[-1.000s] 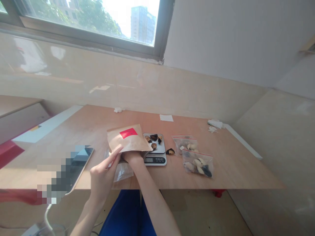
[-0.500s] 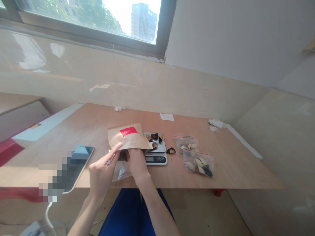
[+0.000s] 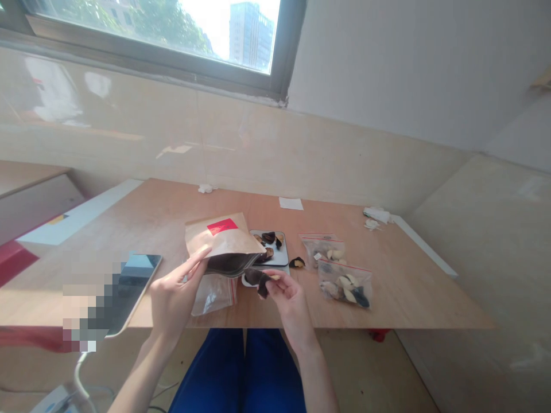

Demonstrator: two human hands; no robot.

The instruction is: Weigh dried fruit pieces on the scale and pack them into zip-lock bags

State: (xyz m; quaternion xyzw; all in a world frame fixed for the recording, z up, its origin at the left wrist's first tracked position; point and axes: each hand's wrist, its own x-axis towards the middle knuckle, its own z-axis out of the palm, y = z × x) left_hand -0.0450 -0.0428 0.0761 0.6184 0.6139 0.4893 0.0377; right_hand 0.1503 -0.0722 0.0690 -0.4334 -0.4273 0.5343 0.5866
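Coming out of the kraft-paper pouch [image 3: 224,241] since the earlier head frame, the right hand [image 3: 287,292] is clamping its fingers on a dark dried piece [image 3: 255,277], near the front of the digital scale [image 3: 280,258]. The left hand [image 3: 175,289] is pinching the pouch, whose mouth is gaping. Several pieces [image 3: 269,237] are already lying on the scale, one stray piece [image 3: 297,263] beside it on the desk [image 3: 408,292]; what is remaining inside the pouch, I cannot tell.
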